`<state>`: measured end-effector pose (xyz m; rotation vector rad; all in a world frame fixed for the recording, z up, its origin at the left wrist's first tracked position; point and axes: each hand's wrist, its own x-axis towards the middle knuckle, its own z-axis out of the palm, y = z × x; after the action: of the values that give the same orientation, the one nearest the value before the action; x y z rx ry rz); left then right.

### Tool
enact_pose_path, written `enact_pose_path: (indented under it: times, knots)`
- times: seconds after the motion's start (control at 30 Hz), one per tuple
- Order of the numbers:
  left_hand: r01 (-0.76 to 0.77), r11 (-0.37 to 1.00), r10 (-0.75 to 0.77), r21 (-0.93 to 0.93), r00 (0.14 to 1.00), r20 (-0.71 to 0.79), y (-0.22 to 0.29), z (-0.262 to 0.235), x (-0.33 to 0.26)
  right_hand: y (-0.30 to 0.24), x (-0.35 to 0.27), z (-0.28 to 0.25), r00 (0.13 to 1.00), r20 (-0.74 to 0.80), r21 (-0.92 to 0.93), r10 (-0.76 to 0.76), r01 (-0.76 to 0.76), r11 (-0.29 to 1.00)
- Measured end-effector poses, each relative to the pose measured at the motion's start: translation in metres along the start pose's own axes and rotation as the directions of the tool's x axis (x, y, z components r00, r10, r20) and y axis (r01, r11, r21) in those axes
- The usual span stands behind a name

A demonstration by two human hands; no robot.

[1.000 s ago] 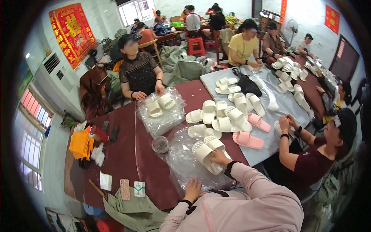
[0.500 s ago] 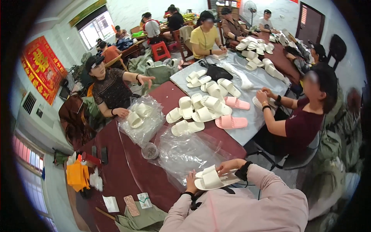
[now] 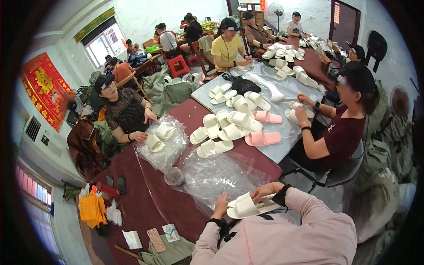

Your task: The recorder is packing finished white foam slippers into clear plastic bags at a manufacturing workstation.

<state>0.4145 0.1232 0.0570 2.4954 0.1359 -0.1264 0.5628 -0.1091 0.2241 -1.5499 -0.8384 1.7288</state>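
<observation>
Maroon tabletop (image 3: 123, 172) lies beyond the held cream-white, open-toed, broad-strapped slippers (image 3: 244, 208).

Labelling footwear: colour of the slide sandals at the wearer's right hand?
The slide sandals at the right hand are off-white; head view shows it best.

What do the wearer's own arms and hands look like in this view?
The left hand and the right hand wear no gloves. A black band circles each wrist: the left band and the right band. The long sleeves are pale pink; I can make out no markings on them.
</observation>
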Motion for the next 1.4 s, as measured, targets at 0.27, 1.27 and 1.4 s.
enact_pose_path:
  times: [0.27,1.27,1.4]
  knots:
    - [-0.088,0.990,0.057,-0.107,0.963,-0.262,0.025,-0.045,-0.004,-0.010,0.010,-0.004,0.998,-0.050,-0.167,-0.028,0.019,0.986]
    - [-0.094,0.985,0.148,0.147,0.896,-0.418,0.128,-0.080,0.030,0.014,0.061,0.003,0.449,-0.590,-0.793,-0.671,-0.168,0.586]
    - [-0.166,0.960,0.246,0.225,0.884,-0.399,0.138,-0.081,0.030,0.016,0.070,0.001,0.406,-0.580,-0.810,-0.706,-0.194,0.554]
